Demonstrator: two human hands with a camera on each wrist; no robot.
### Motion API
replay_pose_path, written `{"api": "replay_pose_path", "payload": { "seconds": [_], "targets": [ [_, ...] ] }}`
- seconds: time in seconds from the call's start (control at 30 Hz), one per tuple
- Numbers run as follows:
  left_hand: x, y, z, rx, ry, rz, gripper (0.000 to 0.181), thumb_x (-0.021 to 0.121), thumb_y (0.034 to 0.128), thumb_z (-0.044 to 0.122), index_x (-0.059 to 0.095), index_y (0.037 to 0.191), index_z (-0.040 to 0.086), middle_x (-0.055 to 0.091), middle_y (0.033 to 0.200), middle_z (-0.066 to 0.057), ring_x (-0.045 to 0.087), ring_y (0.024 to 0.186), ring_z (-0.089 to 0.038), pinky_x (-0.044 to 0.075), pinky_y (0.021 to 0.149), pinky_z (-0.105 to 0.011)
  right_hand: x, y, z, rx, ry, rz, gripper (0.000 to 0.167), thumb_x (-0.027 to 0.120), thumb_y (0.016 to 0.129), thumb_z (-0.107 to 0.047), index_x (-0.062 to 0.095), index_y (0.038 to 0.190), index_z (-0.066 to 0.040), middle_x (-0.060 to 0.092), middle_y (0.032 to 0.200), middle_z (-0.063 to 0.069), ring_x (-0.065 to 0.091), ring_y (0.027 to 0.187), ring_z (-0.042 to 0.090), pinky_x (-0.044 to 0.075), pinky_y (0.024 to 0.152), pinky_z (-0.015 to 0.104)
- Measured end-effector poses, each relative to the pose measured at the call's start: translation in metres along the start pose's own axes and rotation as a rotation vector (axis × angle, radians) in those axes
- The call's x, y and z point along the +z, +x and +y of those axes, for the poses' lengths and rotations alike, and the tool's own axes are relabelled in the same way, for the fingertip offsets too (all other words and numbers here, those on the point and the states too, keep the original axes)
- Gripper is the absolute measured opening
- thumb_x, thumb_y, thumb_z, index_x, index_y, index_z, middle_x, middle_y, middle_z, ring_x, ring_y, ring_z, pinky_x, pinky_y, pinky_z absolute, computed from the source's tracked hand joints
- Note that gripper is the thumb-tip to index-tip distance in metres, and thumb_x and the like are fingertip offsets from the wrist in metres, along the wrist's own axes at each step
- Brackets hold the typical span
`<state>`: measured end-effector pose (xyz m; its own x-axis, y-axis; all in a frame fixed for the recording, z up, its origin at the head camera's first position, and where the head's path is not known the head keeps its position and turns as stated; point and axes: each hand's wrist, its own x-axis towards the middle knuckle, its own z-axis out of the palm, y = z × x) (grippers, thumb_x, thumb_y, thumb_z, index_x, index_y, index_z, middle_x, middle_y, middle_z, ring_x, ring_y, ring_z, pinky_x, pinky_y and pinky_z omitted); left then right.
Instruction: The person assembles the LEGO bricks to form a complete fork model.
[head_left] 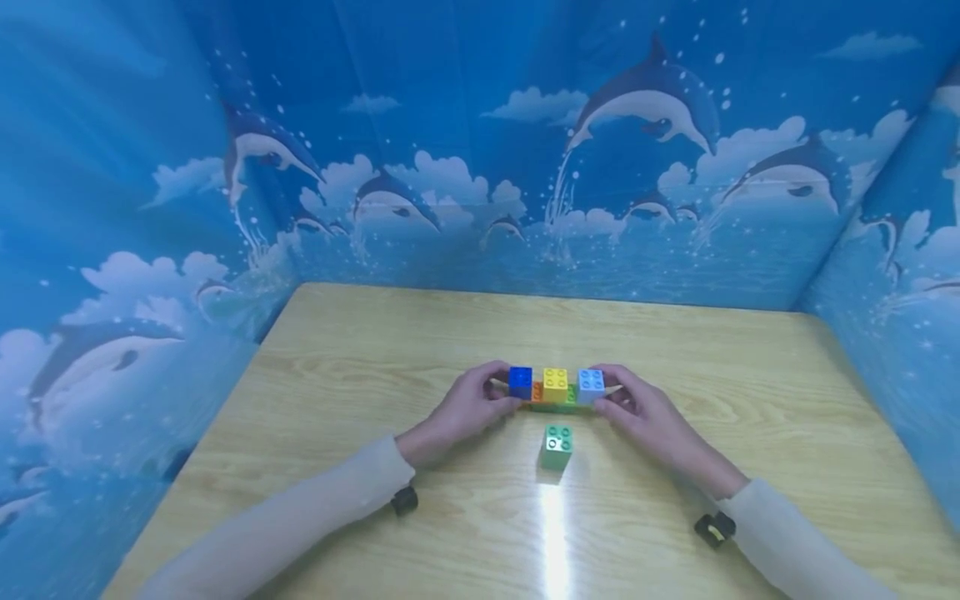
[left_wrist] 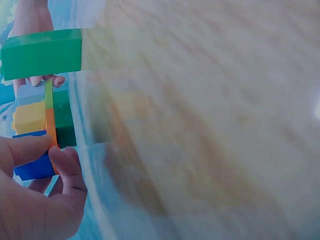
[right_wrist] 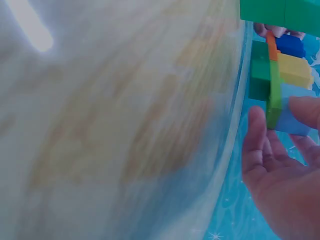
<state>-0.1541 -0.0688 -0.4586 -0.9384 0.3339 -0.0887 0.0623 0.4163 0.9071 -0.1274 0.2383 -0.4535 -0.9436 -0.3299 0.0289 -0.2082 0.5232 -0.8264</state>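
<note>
A toy-brick assembly lies in front of me between both hands. On top, from left to right, are a dark blue block (head_left: 521, 382), a yellow block (head_left: 555, 386) and a light blue block (head_left: 591, 385). They sit on a flat orange plate (left_wrist: 51, 131) and a flat lime-green plate (right_wrist: 274, 95), with a dark green block (left_wrist: 65, 120) beneath the middle. My left hand (head_left: 471, 403) pinches the dark blue block's end with thumb and fingers. At the other end, my right hand (head_left: 647, 417) grips the light blue block, its thumb across the side.
Nearer to me, a separate green block (head_left: 557, 448) stands upright on the wooden table (head_left: 360, 342). Blue cloth walls with printed dolphins (head_left: 465, 233) enclose the table at the back and sides. A bright reflection streaks the tabletop in front.
</note>
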Motion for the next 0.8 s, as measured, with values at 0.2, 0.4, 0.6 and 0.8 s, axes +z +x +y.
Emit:
{"api": "replay_pose_path", "payload": {
  "seconds": [0.2,0.4,0.6,0.8],
  "targets": [
    [-0.008,-0.01,0.008,0.046,-0.016,-0.005,0.041,0.084,0.0975,0.011,0.07,0.136,0.014,0.069,0.122,-0.003,0.068,0.096,-0.02,0.062,0.076,-0.037,-0.001,-0.007,-0.006,-0.083,-0.034,0.038,0.053,0.067,0.111,-0.019,0.049,0.16,-0.015,0.067,0.134,0.014,0.069,0.108,0.023,0.061,0.089,0.033],
    [-0.01,-0.014,0.013,0.201,-0.004,0.011,0.055,0.081,0.099,0.008,0.062,0.149,0.018,0.07,0.121,-0.003,0.068,0.094,-0.018,0.061,0.079,-0.033,-0.005,-0.014,-0.01,-0.176,-0.074,0.104,0.054,0.066,0.111,-0.015,0.048,0.161,-0.012,0.07,0.124,0.009,0.069,0.102,0.019,0.062,0.084,0.032],
    [-0.013,-0.025,0.023,0.335,0.024,0.033,0.061,0.082,0.0991,0.009,0.058,0.154,0.016,0.073,0.118,-0.003,0.068,0.09,-0.016,0.06,0.075,-0.032,-0.009,-0.024,-0.022,-0.255,-0.125,0.178,0.057,0.069,0.108,-0.009,0.049,0.161,-0.012,0.071,0.119,0.003,0.068,0.1,0.014,0.061,0.081,0.027],
    [-0.017,-0.04,0.029,0.456,0.03,0.041,0.06,0.082,0.0979,0.005,0.059,0.153,0.011,0.076,0.113,-0.006,0.066,0.084,-0.016,0.054,0.065,-0.026,-0.012,-0.035,-0.033,-0.35,-0.124,0.206,0.063,0.073,0.102,0.002,0.052,0.159,-0.012,0.072,0.116,-0.001,0.068,0.098,0.012,0.059,0.08,0.022]
  ]
}}
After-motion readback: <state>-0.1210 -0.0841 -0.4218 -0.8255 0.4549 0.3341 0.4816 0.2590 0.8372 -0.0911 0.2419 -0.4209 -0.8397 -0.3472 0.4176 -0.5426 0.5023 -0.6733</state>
